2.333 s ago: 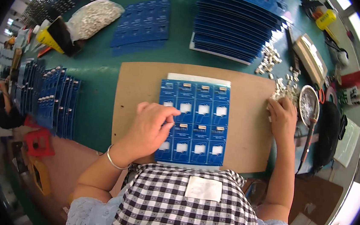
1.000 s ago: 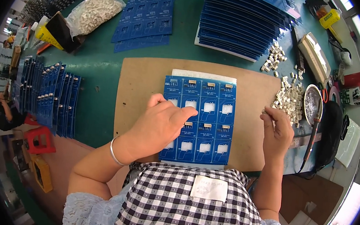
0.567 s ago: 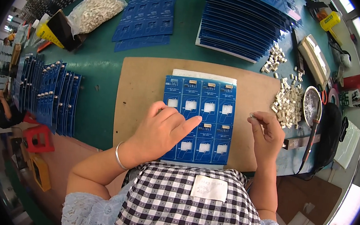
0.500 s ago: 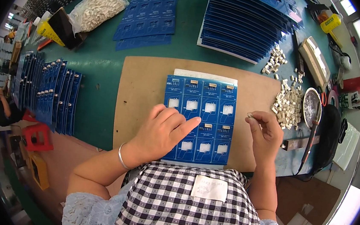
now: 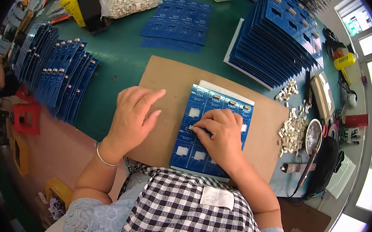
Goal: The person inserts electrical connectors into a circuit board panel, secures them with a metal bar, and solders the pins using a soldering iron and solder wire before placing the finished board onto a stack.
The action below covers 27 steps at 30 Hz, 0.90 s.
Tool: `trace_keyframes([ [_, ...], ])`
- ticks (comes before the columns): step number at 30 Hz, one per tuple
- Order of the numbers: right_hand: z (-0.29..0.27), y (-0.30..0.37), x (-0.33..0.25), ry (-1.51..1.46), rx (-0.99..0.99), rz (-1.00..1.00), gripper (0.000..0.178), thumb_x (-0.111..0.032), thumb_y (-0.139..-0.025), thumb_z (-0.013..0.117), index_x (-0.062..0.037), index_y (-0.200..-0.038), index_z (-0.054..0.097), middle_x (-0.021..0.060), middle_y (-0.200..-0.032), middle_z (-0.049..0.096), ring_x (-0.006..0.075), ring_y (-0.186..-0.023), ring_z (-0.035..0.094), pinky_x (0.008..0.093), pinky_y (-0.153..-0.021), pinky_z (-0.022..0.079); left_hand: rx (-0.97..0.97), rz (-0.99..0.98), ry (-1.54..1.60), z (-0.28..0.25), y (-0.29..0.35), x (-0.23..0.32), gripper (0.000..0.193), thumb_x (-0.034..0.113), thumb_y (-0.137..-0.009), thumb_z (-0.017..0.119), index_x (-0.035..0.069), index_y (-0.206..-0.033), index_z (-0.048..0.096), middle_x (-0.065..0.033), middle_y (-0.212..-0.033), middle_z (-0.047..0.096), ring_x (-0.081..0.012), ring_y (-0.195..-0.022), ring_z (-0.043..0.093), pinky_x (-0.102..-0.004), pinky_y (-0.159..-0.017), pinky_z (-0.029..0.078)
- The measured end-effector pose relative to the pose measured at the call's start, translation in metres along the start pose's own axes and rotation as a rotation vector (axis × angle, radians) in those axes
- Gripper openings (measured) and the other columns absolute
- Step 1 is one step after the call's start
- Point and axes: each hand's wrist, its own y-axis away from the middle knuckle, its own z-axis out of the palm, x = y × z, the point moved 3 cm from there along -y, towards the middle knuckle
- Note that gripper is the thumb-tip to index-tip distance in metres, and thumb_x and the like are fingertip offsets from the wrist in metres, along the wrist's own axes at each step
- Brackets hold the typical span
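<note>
A blue circuit board panel (image 5: pixel 190 142) with white-showing cutouts lies tilted slightly on a brown board (image 5: pixel 165 76), in front of my body. My right hand (image 5: pixel 222 134) reaches over the panel, thumb and forefinger pinching a small white connector (image 5: pixel 191 128) at its left side. The hand covers the panel's middle. Along the top row, several small connectors (image 5: pixel 232 104) sit on the panel. My left hand (image 5: pixel 134 116) hovers over the brown board, left of the panel; its fingers are apart and hold nothing.
Loose white connectors (image 5: pixel 293 132) are heaped at right, beside a round dish (image 5: pixel 313 134) and a soldering iron (image 5: pixel 307 171). Behind stand stacked blue panels (image 5: pixel 267 48); more panels (image 5: pixel 61 78) stand at left. A bag of connectors (image 5: pixel 129 0) lies at the back.
My right hand has moved left from beside the panel to over it, carrying the connector. My left hand has lifted off the panel and moved left. The view has shifted.
</note>
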Motion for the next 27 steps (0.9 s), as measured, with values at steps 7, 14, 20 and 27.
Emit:
trace_keyframes([
  [7,0.009,-0.005,-0.004,0.057,-0.035,-0.018,0.006,-0.015,-0.074,0.075,-0.0103,-0.077,0.071,-0.0007,-0.087,0.062,0.0193,-0.087,0.053,0.0357,-0.087,0.032,0.015,-0.066,-0.080,-0.008,0.014,-0.020,0.042,0.003,-0.075,0.069,0.011,-0.115,0.061,-0.0072,-0.107,0.059,-0.0280,-0.106,0.053,-0.0409,-0.094,0.036],
  [14,0.011,-0.001,-0.007,0.085,0.000,-0.020,0.005,-0.013,-0.074,0.074,-0.0096,-0.076,0.070,-0.0002,-0.087,0.061,0.0195,-0.087,0.053,0.0364,-0.085,0.032,0.054,-0.097,-0.132,-0.012,0.011,-0.032,0.033,0.008,-0.076,0.071,0.013,-0.108,0.064,-0.0036,-0.103,0.059,-0.0244,-0.104,0.053,-0.0415,-0.092,0.033],
  [20,0.012,-0.003,-0.008,0.083,0.016,-0.045,0.006,-0.014,-0.074,0.074,-0.0100,-0.074,0.069,0.0001,-0.087,0.061,0.0193,-0.086,0.053,0.0371,-0.086,0.032,0.042,-0.122,-0.166,-0.016,0.014,-0.036,0.032,0.009,-0.077,0.071,0.012,-0.108,0.065,-0.0030,-0.103,0.060,-0.0236,-0.104,0.054,-0.0415,-0.093,0.032],
  [27,0.016,0.007,-0.017,0.266,0.066,-0.218,0.009,-0.013,-0.075,0.071,-0.0114,-0.080,0.064,-0.0007,-0.088,0.057,0.0182,-0.087,0.052,0.0402,-0.085,0.033,-0.001,-0.140,-0.158,-0.010,0.017,-0.044,0.018,0.009,-0.079,0.068,0.011,-0.097,0.067,-0.0018,-0.091,0.062,-0.0214,-0.095,0.056,-0.0401,-0.090,0.032],
])
